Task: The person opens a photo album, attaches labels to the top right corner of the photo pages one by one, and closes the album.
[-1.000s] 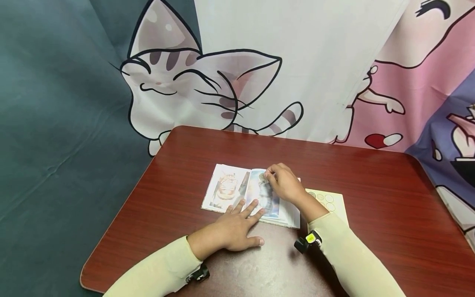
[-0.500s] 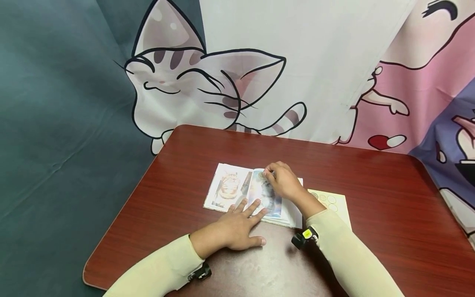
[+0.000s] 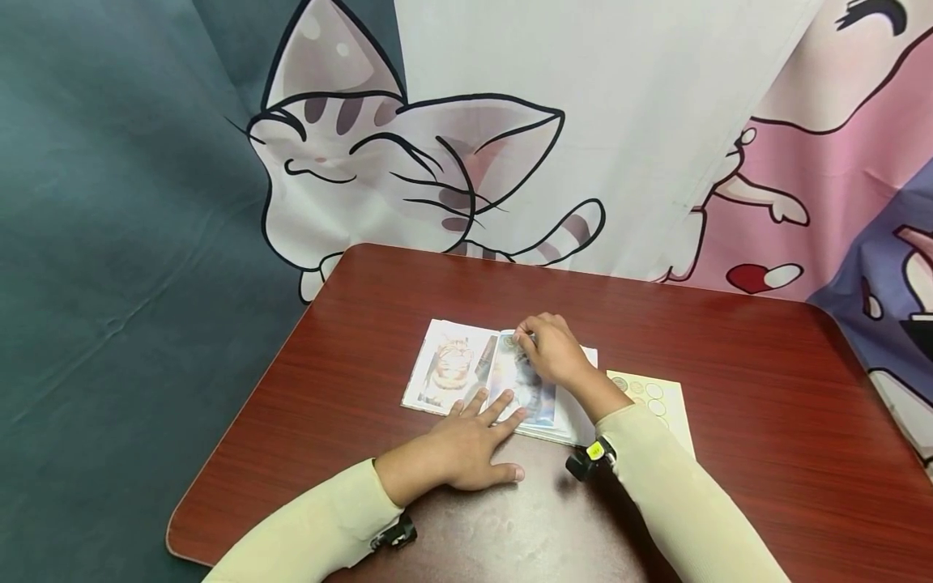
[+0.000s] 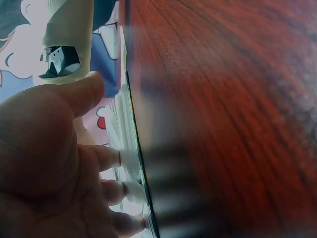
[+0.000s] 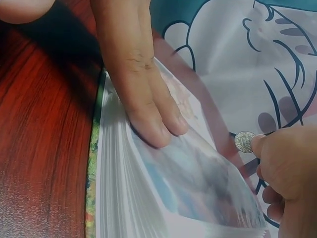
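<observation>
An open book (image 3: pixel 423 389) with thick pages lies on the table, a cat picture on its left page and a bluish picture (image 3: pixel 539 413) on its right. My left hand (image 3: pixel 470 453) rests with spread fingers on the book's near edge. At the top of the bluish picture, my right hand (image 3: pixel 557 356) pinches a small round gold sticker (image 5: pixel 244 142) with a printed pattern by its edge. Whether the sticker touches the page, I cannot tell. In the left wrist view the left fingertips (image 4: pixel 115 192) press against the pages.
A cream sheet (image 3: pixel 674 405) printed with round circles lies right of the book, partly under the right forearm. The reddish-brown table (image 3: pixel 364 324) has rounded corners. Behind it hangs a cloth (image 3: pixel 510 48) with cartoon cats.
My right hand has shifted slightly left and away along the top of the bluish picture, still pinching the sticker. The left hand stays in place on the book. The head view has moved slightly.
</observation>
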Tool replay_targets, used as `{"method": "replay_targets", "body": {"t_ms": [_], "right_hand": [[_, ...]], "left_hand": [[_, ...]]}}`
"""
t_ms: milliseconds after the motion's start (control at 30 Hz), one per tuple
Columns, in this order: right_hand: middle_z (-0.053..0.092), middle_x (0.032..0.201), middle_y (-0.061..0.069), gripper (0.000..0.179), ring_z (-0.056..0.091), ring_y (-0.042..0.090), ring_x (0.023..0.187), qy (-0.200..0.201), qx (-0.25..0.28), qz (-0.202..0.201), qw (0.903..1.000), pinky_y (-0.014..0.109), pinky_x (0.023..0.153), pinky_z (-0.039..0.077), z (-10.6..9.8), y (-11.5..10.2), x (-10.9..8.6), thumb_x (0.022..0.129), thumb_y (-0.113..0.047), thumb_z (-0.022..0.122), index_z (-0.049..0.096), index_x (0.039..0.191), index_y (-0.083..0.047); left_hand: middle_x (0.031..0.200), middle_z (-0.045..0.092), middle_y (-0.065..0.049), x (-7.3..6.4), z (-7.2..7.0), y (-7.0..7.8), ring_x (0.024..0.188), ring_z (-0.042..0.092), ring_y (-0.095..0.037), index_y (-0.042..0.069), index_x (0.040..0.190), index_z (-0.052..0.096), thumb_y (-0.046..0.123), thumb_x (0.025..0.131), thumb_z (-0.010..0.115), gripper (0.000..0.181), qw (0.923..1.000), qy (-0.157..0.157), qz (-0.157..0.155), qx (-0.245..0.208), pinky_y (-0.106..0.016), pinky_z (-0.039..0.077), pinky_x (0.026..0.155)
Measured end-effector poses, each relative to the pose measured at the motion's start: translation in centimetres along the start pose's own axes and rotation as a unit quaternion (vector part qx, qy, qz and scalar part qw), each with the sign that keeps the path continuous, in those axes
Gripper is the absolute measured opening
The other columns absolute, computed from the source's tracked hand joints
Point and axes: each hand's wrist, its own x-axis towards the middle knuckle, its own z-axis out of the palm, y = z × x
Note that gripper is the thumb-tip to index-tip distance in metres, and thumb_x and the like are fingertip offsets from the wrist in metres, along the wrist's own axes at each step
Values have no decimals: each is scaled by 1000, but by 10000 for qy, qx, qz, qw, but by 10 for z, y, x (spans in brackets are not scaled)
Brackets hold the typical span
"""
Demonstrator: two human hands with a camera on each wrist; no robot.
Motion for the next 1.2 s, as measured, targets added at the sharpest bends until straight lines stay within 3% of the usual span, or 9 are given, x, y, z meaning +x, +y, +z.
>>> {"method": "replay_targets", "body": {"t_ms": [767, 1200], "right_hand": [[63, 112, 12, 12, 51, 33, 111, -47, -345, -88, 9994, 48, 101, 38, 13, 1, 17, 101, -23, 65, 71, 98, -13], [62, 120, 12, 18, 49, 33, 115, -222, -478, -76, 9986, 48, 103, 37, 18, -1, 26, 104, -27, 60, 71, 102, -12]], "left_hand": [[171, 5, 2, 0, 0, 1, 154, 11, -36, 34, 165, 18, 74, 94, 48, 87, 10000, -31, -31, 85, -55, 22, 120], [171, 7, 1, 0, 1, 0, 154, 12, -38, 33, 165, 19, 75, 94, 47, 87, 9999, 52, 5, 125, -56, 23, 120]]}}
